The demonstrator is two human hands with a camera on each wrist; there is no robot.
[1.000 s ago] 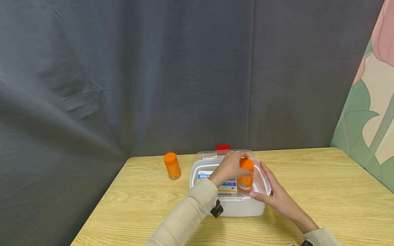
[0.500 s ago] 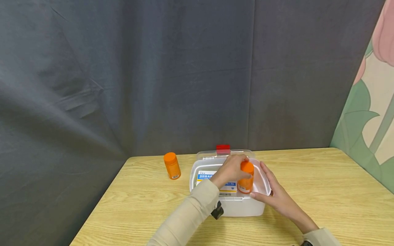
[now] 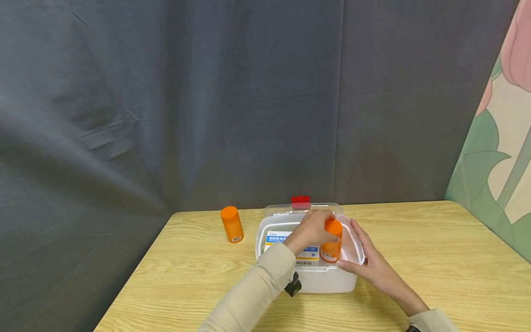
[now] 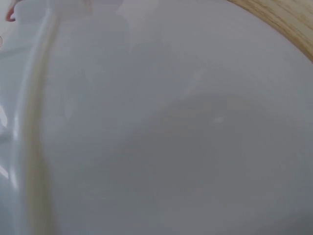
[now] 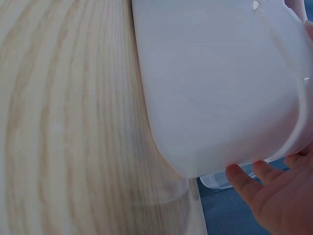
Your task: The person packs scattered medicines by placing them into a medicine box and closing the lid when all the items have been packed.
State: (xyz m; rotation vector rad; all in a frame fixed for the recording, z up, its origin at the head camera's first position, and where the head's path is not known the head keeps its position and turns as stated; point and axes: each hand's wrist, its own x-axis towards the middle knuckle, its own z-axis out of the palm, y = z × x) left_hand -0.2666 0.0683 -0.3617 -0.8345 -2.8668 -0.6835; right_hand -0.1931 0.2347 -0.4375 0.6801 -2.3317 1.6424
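Note:
In the head view, my left hand [image 3: 312,228] reaches into a translucent white plastic storage box [image 3: 325,282] and grips an orange pill bottle [image 3: 330,252] near its cap. The bottle is upright inside the box, right beside white-and-blue medicine cartons [image 3: 277,238], which my forearm partly hides. My right hand [image 3: 375,267] holds the box's right end, thumb at the front rim and fingers along the outer side. The right wrist view shows the fingertips [image 5: 234,172] against the box wall [image 5: 215,88]. Only the box's outer wall [image 4: 171,98] fills the left wrist view; the left hand is hidden there.
A second orange pill bottle [image 3: 232,225] stands on the wooden table [image 3: 182,276], left of the box. The box's clear lid [image 3: 278,209] with a red latch [image 3: 300,201] lies open behind it. A dark grey curtain [image 3: 257,115] hangs beyond the table's back edge.
The orange pill bottle in my left hand has moved slightly down and toward the front inside the box. My right hand has stayed on the box's right end.

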